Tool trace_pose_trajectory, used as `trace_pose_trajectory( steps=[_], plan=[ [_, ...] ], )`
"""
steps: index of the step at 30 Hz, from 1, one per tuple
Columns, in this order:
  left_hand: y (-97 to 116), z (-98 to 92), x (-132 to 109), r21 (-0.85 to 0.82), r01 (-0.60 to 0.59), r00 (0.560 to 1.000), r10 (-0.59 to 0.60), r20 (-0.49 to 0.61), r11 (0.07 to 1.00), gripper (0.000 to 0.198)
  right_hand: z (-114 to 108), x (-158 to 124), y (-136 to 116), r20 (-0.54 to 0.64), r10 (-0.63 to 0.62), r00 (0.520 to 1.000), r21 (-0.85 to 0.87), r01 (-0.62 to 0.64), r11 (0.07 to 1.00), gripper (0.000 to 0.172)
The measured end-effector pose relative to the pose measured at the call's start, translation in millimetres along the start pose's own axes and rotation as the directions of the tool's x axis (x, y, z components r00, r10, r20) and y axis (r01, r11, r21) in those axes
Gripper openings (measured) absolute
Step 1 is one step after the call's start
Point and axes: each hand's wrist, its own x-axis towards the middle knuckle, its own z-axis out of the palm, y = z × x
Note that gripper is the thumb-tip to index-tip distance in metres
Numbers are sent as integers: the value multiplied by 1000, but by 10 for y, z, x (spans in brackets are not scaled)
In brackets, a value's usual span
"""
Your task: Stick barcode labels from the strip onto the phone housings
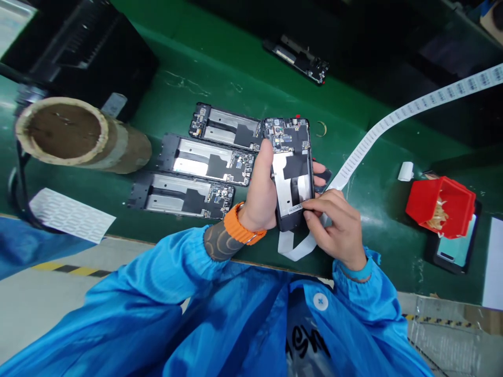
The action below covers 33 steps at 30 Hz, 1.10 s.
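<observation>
My left hand (261, 191) is wrapped round an opened phone (293, 167), thumb along its near side and fingertips showing past the far edge. The phone's circuit board and silver inner frame face up. At its lower end lies a small white barcode label (294, 209). The thumb and forefinger of my right hand (338, 222) pinch at the label's right end. A long strip of barcode labels (377, 133) comes in from the upper right and passes behind my right hand; its pale tail curls out below the phone.
Several opened phones (184, 193) lie left of my hands, and another (298, 58) rests at the back. A cardboard tube (129, 149) stands at left near a printed sheet (73, 214). At right are a red bin (442, 201) and a phone with a lit screen (451, 248).
</observation>
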Motion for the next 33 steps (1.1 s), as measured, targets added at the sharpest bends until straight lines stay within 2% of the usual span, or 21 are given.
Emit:
trace_pose_trajectory(
  steps=[6,15,18,22,27,30,33],
  plan=[
    [-3,-1,-15,-35,30,998,-32,-54,999,82,18,0,-9,0,2,1000,-34,-2,999,23],
    [-43,-29,-39,-30,99,993,-100,-58,995,81,29,-7,-21,20,-34,999,-57,35,998,24],
    [-70,-59,-43,-7,96,995,-96,-41,995,81,24,-7,-32,-19,-39,999,-1,39,999,22],
    [-103,-76,-41,37,54,998,-54,-21,998,82,-12,-9,-54,-101,-48,994,172,65,983,20],
    [-129,-48,-47,113,-8,999,11,-33,994,81,-37,12,-108,-44,-181,983,261,186,947,16],
    [-124,-25,-69,166,-26,998,35,-49,986,80,-14,3,-128,6,-283,959,211,276,938,10],
    [-109,-5,-104,226,-6,996,26,-85,974,78,14,-23,-130,38,-333,942,150,324,934,6]
  ],
)
